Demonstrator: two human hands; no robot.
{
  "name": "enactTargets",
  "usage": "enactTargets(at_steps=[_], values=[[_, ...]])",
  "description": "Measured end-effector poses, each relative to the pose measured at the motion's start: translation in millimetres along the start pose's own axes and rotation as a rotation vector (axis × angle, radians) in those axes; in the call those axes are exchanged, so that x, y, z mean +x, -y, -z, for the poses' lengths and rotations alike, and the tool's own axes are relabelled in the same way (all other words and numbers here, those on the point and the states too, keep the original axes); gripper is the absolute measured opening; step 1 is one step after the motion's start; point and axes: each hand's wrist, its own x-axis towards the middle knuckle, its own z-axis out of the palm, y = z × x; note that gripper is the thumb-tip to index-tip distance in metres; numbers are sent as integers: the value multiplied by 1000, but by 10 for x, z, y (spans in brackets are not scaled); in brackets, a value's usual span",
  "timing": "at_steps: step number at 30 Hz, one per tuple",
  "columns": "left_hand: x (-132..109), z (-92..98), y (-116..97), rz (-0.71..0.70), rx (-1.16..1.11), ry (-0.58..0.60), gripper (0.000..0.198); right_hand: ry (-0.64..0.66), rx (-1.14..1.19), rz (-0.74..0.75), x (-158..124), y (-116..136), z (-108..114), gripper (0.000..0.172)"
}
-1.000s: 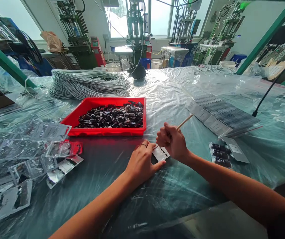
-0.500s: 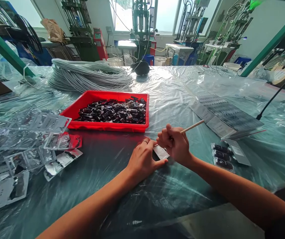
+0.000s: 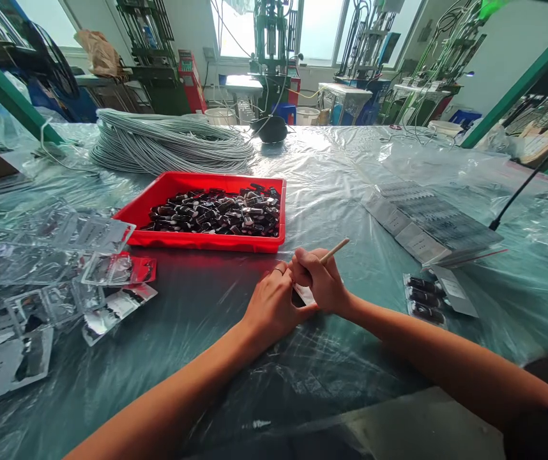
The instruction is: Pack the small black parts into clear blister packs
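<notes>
My left hand (image 3: 270, 299) holds a small blister pack (image 3: 305, 294) against the table, its fingers at the far side and its thumb along the near edge. White backing and a dark patch show on the pack; the rest is covered by my hands. Wrapped round a thin pale stick (image 3: 336, 249), my right hand (image 3: 320, 282) is over the pack, close against my left fingers. The stick's upper end points up and right, while its lower end is hidden. Beyond my hands stands a red tray (image 3: 207, 241) full of small black parts (image 3: 216, 214).
Torn, opened blister packs (image 3: 39, 255) lie in a heap at left. To the right are a stack of flat packs (image 3: 427, 217) and a blister pack with black parts (image 3: 425, 299). A grey cable coil (image 3: 168, 147) lies behind the tray. Plastic sheeting (image 3: 235, 383) covers the table.
My right hand has moved left with the stick, nearer my left hand, and covers more of the pack. The stick stands steeper. My left hand stays on the pack.
</notes>
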Motion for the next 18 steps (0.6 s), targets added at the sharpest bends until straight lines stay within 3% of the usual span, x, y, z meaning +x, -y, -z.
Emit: enactTargets(at_steps=[4, 8, 10, 18], values=[[7, -20, 33, -16, 10, -10, 49, -4, 111, -91, 9, 76, -2, 55], [-4, -33, 60, -46, 8, -16, 46, 168, 195, -312, 16, 222, 44, 56], [-9, -25, 64, -42, 11, -20, 48, 193, 246, -367, 54, 280, 116, 55], [-9, 10, 75, -33, 6, -26, 54, -130, 403, -354, 318, 462, 611, 53]])
